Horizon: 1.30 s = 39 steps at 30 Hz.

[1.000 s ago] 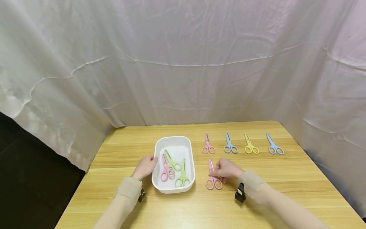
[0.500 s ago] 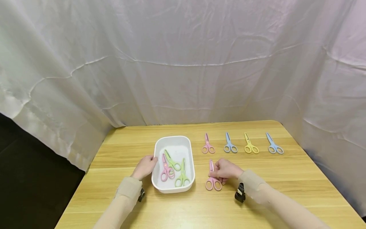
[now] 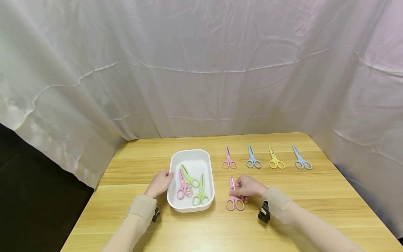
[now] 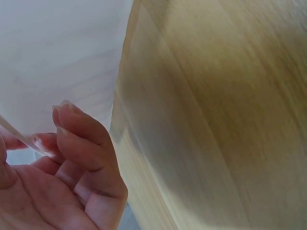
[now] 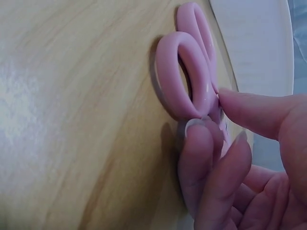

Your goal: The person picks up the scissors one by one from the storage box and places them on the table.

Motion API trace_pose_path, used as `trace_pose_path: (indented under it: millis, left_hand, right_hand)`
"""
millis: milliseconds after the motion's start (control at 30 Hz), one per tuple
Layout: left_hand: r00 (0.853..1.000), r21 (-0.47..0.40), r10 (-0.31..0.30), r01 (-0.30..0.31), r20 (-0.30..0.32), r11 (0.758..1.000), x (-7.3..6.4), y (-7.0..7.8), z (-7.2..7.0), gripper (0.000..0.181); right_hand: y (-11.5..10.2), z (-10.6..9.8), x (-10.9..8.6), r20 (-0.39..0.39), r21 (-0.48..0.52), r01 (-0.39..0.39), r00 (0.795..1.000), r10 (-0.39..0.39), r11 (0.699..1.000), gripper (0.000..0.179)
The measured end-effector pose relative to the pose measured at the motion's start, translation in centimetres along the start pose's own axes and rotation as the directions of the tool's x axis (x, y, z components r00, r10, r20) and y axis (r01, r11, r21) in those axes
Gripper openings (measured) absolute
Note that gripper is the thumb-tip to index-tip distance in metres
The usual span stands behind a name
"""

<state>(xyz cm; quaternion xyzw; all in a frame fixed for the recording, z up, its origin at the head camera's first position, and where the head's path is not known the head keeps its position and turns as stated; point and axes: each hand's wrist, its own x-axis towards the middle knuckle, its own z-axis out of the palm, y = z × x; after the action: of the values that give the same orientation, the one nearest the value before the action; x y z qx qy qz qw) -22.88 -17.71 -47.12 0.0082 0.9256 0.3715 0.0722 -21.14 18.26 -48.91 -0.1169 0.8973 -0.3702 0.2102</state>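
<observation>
- A pale grey, faintly shiny curtain (image 3: 201,91) hung behind and along both sides, creased by a wavy horizontal line.
- The wooden table (image 3: 201,234) had yellow-brown, striped grain and a rounded far-right corner.
- A black area (image 3: 34,189) filled the lower left.
- Light gleamed softly off the wood.

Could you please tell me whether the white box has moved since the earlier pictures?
No. In the head view, the white box keeps the same place against the far edge of the table, with the left hand at its rim.
</observation>
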Motion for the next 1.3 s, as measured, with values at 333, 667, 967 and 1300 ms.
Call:
trace_pose_path:
  millis: [333, 667, 967, 1300]
  left_hand:
    - [1.0, -0.012, 0.0, 0.0, 0.001, 1.0, -0.2, 0.2, -0.1, 0.043]
    - [1.0, -0.018, 0.0, 0.001, 0.004, 1.0, -0.3, 0.3, -0.1, 0.042]
    - [1.0, -0.015, 0.008, -0.008, 0.006, 1.0, -0.2, 0.1, 0.0, 0.042]
    - [1.0, -0.014, 0.005, -0.005, 0.002, 1.0, -0.3, 0.3, -0.1, 0.043]
  right_hand:
    - [-0.2, -0.4, 0.1, -0.024, 0.066, -0.024, 0.999, 0.026, 0.997, 0.027]
    - [-1.1, -0.3, 0.6, -0.043, 0.129, 0.048, 0.998, -0.043, 0.99, 0.022]
    - [-2.3, -0.1, 0.7, -0.077, 0.139, 0.119, 0.991, -0.109, 0.983, 0.02]
    - [-4.9, 0.3, 0.5, -0.101, 0.192, 0.172, 0.983, -0.155, 0.966, 0.018]
